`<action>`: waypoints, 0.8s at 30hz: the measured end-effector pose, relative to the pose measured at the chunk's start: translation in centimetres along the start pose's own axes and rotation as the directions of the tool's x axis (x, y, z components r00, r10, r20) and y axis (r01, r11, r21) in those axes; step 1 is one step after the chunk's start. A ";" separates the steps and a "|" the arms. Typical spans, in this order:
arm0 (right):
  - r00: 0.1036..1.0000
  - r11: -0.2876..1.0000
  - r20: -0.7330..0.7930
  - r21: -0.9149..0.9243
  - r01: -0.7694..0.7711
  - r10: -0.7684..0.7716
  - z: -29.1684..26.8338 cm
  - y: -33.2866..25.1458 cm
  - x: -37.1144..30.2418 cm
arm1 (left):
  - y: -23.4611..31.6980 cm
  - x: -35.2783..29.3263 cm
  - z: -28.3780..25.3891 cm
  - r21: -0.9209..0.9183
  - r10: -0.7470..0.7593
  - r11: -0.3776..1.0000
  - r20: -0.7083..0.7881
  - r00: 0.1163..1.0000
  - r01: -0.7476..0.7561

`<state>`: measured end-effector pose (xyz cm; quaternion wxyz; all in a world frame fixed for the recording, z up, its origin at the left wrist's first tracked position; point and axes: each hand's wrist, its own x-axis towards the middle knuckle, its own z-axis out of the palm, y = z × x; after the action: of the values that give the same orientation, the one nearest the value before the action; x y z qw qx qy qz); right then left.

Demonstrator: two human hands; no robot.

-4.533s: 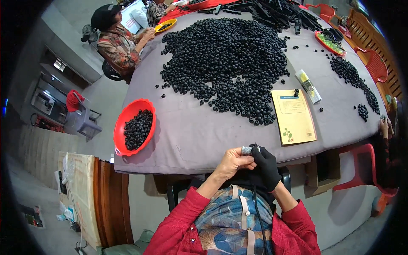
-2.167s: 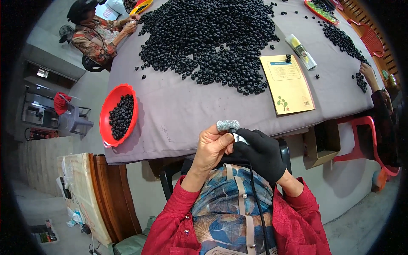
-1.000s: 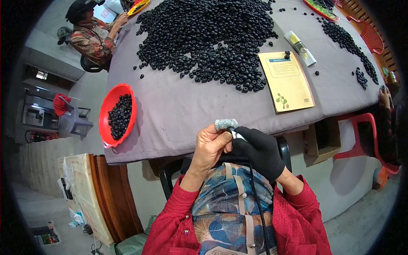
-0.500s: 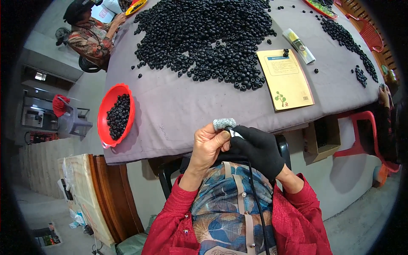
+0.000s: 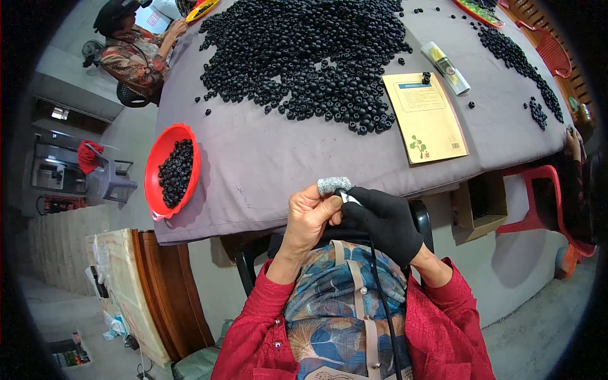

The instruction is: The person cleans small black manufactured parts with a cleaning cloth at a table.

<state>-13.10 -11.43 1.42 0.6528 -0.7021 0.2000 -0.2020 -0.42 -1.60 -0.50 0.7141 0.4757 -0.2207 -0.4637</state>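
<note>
Just beyond the table's near edge, my hands meet in front of my body. Bare except for a grey knitted sleeve on its index finger, my left hand (image 5: 310, 212) is closed in a pinch at a small black piece (image 5: 342, 192), mostly hidden by fingers. My right hand (image 5: 389, 221) wears a black glove and pinches a small pale flat piece (image 5: 349, 198) against that same spot; its kind cannot be made out. A large pile of small black ring-like parts (image 5: 304, 57) covers the far middle of the table.
A red scalloped bowl (image 5: 152, 183) of black parts stands at the left. A yellow booklet (image 5: 434, 136) and a clear-and-yellow package (image 5: 453, 79) lie at the right. More parts (image 5: 510, 54) trail along the right edge. Another person (image 5: 136, 60) sits far left; another person's hand (image 5: 574, 144) shows far right.
</note>
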 end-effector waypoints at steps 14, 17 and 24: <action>0.998 0.994 0.016 0.090 -0.067 0.066 -0.1 0.7 0.3 | -0.5 0.5 -0.1 0.065 -0.004 0.998 -0.011 1.000 0.005; 0.998 0.997 -0.002 0.043 -0.070 0.070 -0.1 0.5 0.4 | -0.7 0.6 -0.3 0.042 -0.005 0.999 -0.006 1.000 0.005; 0.999 1.000 -0.042 -0.023 -0.017 0.016 -0.1 1.0 0.5 | -0.9 0.8 -0.4 0.028 -0.003 1.000 -0.003 1.000 0.003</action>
<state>-12.76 -11.79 0.46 0.6418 -0.7038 0.2216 -0.2087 -0.18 -2.17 -1.58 0.7070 0.4867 -0.2255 -0.4610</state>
